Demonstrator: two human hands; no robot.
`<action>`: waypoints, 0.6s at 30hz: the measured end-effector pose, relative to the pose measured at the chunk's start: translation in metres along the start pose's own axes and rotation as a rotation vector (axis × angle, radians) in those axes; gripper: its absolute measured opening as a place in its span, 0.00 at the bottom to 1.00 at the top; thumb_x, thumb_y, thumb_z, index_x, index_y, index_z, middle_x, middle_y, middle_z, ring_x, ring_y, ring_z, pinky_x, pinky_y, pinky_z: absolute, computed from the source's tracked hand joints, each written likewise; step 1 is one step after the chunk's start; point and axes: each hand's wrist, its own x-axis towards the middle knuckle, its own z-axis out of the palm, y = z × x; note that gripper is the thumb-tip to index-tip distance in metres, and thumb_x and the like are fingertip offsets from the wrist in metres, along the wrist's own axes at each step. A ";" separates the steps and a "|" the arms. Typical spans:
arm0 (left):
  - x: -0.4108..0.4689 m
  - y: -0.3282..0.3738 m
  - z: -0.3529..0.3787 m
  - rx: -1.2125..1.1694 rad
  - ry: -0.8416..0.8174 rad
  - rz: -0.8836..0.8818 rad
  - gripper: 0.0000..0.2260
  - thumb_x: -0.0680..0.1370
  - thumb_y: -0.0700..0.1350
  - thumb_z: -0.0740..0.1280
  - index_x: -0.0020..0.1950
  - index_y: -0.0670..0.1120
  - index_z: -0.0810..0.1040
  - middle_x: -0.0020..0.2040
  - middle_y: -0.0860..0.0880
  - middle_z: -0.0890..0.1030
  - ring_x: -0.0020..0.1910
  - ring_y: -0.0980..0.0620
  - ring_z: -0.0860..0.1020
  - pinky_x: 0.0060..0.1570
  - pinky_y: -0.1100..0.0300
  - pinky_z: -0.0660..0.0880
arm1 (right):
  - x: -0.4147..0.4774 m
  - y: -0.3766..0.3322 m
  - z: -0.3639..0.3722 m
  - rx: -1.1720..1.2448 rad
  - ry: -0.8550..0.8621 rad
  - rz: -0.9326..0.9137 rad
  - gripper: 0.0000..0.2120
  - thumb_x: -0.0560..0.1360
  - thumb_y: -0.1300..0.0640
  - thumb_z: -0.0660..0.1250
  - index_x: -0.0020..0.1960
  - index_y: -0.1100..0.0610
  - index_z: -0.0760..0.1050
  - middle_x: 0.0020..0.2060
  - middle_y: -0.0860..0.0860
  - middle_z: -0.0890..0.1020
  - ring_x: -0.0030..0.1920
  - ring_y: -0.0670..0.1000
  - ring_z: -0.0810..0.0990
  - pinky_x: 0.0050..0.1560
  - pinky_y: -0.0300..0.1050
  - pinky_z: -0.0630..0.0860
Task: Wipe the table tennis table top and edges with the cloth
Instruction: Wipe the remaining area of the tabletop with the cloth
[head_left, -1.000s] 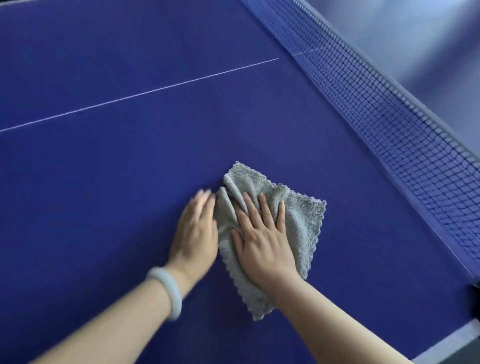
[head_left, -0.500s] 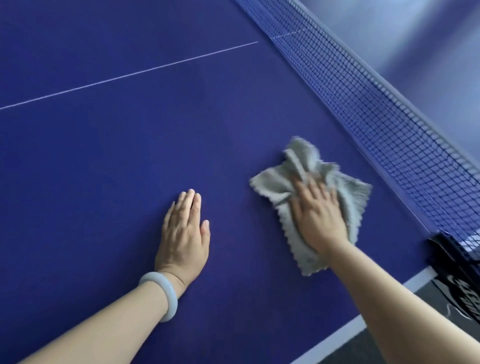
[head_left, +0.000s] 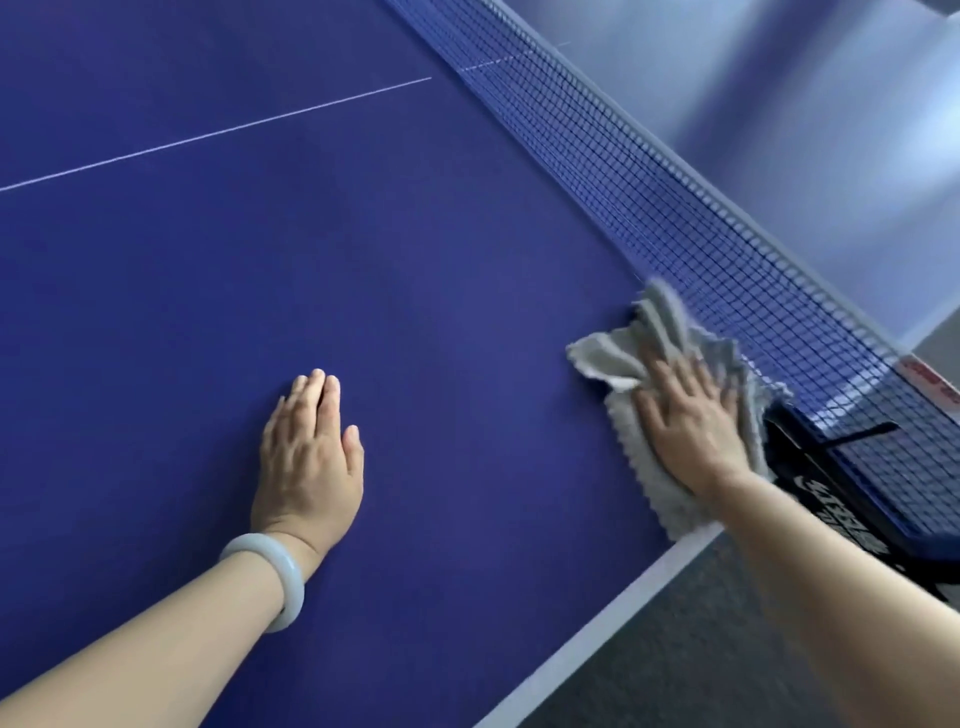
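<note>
Cloth (head_left: 618, 358), grey and crumpled with a scalloped hem, lay on the blue table tennis table (head_left: 260, 270) at its right side, pushed up against the foot of the net (head_left: 675, 197). One fold of the cloth stood up against the mesh. Its near end reached the white edge line (head_left: 597, 623) along the side of the table.

The right hand (head_left: 693, 421) lay flat on top of the cloth, palm down. Its fingers were straight and slightly spread, pointing towards the net and pressing the fabric onto the surface; the fingertips were blurred. Just right of that hand, the black net clamp (head_left: 831, 499) sat at the table's edge.

The left hand (head_left: 306, 457) rested well apart from the cloth, palm down on the blue surface. Its fingers were straight and pressed together, the thumb lay alongside, and it held nothing. A pale bangle (head_left: 280, 571) circled the left wrist. Both forearms were bare and reached in from the bottom of the view.

A thin white centre line (head_left: 218, 135) crossed the table farther away. Grey floor (head_left: 701, 665) showed beyond the table's edge.
</note>
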 end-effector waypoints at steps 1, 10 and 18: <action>0.000 0.000 0.000 0.003 -0.001 0.004 0.26 0.81 0.48 0.52 0.77 0.37 0.63 0.77 0.39 0.63 0.77 0.41 0.60 0.76 0.45 0.57 | 0.004 0.007 -0.002 0.008 -0.018 0.084 0.29 0.82 0.39 0.50 0.81 0.44 0.53 0.81 0.44 0.49 0.81 0.48 0.42 0.76 0.49 0.34; 0.000 -0.001 0.005 -0.027 0.026 0.003 0.24 0.82 0.46 0.54 0.76 0.36 0.65 0.76 0.37 0.64 0.76 0.38 0.62 0.74 0.42 0.58 | -0.058 -0.004 0.013 -0.105 -0.035 -0.255 0.29 0.81 0.35 0.42 0.80 0.41 0.49 0.81 0.42 0.53 0.81 0.46 0.43 0.78 0.62 0.37; 0.000 0.000 0.003 -0.026 0.022 0.006 0.24 0.81 0.42 0.60 0.76 0.36 0.64 0.77 0.38 0.63 0.77 0.39 0.60 0.75 0.43 0.57 | -0.061 -0.016 0.015 -0.006 0.021 0.260 0.29 0.82 0.40 0.44 0.82 0.44 0.47 0.81 0.43 0.45 0.81 0.49 0.42 0.78 0.64 0.42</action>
